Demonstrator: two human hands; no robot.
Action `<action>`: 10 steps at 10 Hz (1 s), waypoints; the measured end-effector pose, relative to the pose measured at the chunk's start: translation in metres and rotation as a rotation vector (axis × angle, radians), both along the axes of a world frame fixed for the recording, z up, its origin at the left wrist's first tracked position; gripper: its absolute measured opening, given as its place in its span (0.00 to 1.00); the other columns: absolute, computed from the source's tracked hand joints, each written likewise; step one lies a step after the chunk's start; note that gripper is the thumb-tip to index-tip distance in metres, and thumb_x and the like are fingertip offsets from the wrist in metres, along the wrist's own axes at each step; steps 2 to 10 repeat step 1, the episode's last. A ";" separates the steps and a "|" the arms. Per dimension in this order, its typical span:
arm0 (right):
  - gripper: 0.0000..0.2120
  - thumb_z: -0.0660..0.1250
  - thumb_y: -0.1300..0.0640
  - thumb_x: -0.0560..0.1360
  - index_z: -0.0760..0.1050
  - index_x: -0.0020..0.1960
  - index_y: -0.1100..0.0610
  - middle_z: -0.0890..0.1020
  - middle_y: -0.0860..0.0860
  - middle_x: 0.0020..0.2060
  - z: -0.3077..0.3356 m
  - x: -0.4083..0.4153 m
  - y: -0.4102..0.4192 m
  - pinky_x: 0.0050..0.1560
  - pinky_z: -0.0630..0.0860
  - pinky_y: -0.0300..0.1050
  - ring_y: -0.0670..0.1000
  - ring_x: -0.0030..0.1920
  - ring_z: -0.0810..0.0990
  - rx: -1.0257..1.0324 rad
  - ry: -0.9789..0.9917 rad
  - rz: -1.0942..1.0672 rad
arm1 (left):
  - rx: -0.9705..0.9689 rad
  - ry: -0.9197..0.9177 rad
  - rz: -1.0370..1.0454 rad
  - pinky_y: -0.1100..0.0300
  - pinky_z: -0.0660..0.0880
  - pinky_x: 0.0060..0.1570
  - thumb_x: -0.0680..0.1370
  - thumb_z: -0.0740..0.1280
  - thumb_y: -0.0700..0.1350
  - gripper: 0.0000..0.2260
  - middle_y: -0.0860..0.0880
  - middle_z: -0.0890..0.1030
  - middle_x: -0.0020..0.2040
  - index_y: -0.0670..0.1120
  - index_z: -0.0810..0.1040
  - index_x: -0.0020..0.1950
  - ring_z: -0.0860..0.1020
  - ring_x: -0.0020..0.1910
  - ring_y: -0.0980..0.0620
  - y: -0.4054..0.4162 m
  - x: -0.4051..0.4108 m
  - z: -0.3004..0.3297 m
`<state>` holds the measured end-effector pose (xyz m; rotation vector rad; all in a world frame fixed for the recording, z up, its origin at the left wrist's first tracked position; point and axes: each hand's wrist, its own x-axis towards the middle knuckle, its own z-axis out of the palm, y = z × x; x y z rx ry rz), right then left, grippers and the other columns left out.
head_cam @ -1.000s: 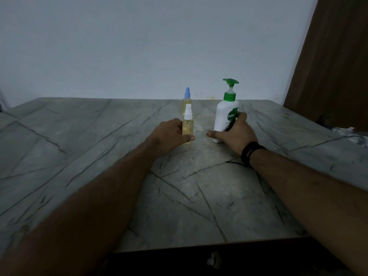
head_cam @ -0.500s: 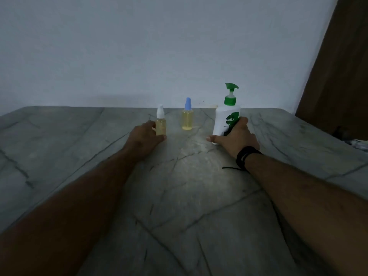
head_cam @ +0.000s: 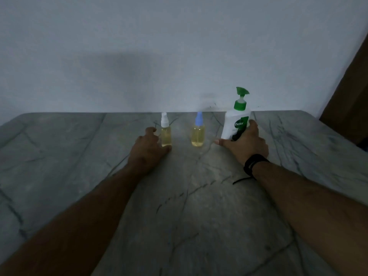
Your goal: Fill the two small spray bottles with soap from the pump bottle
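Two small spray bottles of yellowish liquid stand near the table's far edge: a white-capped bottle [head_cam: 166,136] on the left and a blue-capped bottle [head_cam: 198,135] to its right. My left hand [head_cam: 148,149] lies just left of the white-capped one, thumb touching its base, fingers loosely curled with a small gap to the bottle. The white pump bottle [head_cam: 236,121] with a green pump stands at the right, leaning slightly. My right hand [head_cam: 246,143] grips its lower body, thumb stretched out along the table.
The grey marble table [head_cam: 179,206] ends at a pale wall just behind the bottles. A brown door or panel [head_cam: 350,92] stands at the far right. A black band with a loose cord [head_cam: 253,164] circles my right wrist.
My left hand carried the white-capped bottle from beside the pump bottle to the left of the blue-capped one and stood it there; its fingers have loosened. My right hand stays on the pump bottle.
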<state>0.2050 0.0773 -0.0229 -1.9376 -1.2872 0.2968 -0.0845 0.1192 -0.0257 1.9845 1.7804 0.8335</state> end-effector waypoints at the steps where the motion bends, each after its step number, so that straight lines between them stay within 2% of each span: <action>1: 0.58 0.78 0.34 0.62 0.52 0.80 0.53 0.67 0.54 0.75 0.004 0.009 -0.013 0.71 0.69 0.57 0.58 0.72 0.70 0.041 0.149 0.030 | -0.006 0.027 0.016 0.50 0.70 0.62 0.66 0.76 0.60 0.45 0.43 0.70 0.70 0.44 0.59 0.75 0.70 0.66 0.42 -0.010 -0.004 0.014; 10: 0.58 0.78 0.34 0.62 0.52 0.80 0.53 0.67 0.54 0.75 0.004 0.009 -0.013 0.71 0.69 0.57 0.58 0.72 0.70 0.041 0.149 0.030 | -0.006 0.027 0.016 0.50 0.70 0.62 0.66 0.76 0.60 0.45 0.43 0.70 0.70 0.44 0.59 0.75 0.70 0.66 0.42 -0.010 -0.004 0.014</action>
